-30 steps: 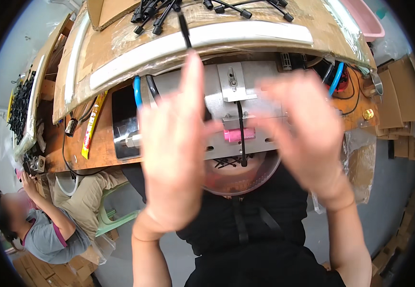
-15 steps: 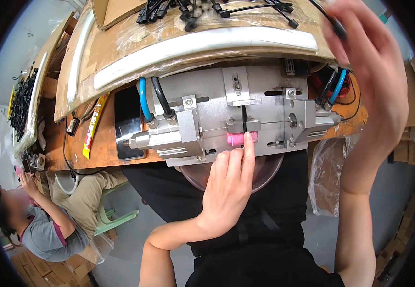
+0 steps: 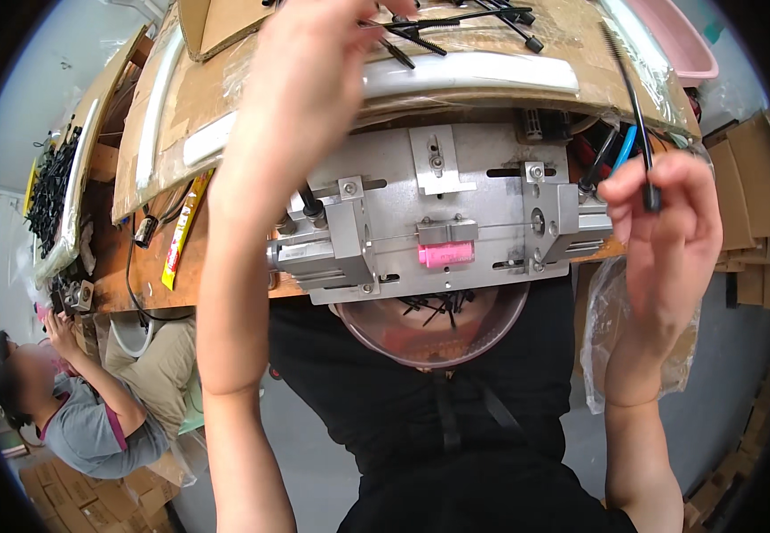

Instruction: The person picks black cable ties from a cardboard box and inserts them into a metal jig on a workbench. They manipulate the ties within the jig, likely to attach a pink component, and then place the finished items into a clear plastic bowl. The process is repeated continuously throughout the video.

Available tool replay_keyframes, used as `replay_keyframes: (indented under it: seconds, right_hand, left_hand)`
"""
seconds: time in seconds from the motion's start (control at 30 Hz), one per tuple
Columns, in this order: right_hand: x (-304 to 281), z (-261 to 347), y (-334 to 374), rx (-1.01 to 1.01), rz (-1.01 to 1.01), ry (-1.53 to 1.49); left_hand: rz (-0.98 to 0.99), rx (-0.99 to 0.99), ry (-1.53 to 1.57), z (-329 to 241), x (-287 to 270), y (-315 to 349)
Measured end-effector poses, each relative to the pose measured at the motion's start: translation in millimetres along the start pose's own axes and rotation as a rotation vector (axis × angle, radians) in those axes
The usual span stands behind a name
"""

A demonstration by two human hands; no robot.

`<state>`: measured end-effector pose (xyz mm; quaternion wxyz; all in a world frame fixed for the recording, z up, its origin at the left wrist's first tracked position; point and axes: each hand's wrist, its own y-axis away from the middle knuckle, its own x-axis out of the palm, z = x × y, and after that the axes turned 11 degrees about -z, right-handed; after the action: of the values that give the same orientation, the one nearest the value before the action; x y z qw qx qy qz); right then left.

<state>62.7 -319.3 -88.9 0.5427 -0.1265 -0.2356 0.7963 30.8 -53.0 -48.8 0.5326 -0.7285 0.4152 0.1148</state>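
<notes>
Between the fingers of my right hand (image 3: 665,222) is a thin black mascara wand (image 3: 639,120), bristle end up, its thicker cap end by my fingertips. My left hand (image 3: 318,58) reaches to the far edge of view, over loose black wands (image 3: 416,35) lying on cardboard. Its fingers are blurred and partly cut off, so whether it grips one is unclear. Below stands a metal fixture (image 3: 492,195) with a cylinder block at each side. A pink block (image 3: 446,255) sits at its middle, near a thin rod running across.
A clear bowl (image 3: 376,342) under the fixture's front edge holds several black pieces. On the wooden table (image 3: 123,271) lies a yellow packet (image 3: 182,235). A pink basin (image 3: 682,40) stands far right. At left, a co-worker (image 3: 92,426) sits beside another pile of wands (image 3: 52,178).
My left hand has left the pink block and gone up to the far wands. My right hand has come down with a wand. The black piece above the pink block is gone from the fixture.
</notes>
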Motion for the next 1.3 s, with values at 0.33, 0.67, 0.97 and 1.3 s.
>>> replay_keyframes:
  seconds: [0.33, 0.67, 0.97, 1.3]
  right_hand:
    - [58.0, -46.6, 108.9, -0.333, 0.150, 0.608]
    - [65.2, -49.2, 105.4, -0.284, 0.252, 0.797]
    - [68.1, -14.1, -58.8, -0.777, 0.078, 1.028]
    - [102.4, 27.4, -131.7, -0.189, -0.040, 0.895]
  left_hand:
    - [0.056, -0.065, 0.031, 53.4, 9.0, -24.0]
    - [-0.206, -0.062, -0.251, 21.5, -16.1, 10.0]
    - [0.041, -0.001, -0.188, 35.6, -54.1, 42.0]
    - [-0.017, -0.010, -0.363, -76.8, 27.8, 176.4]
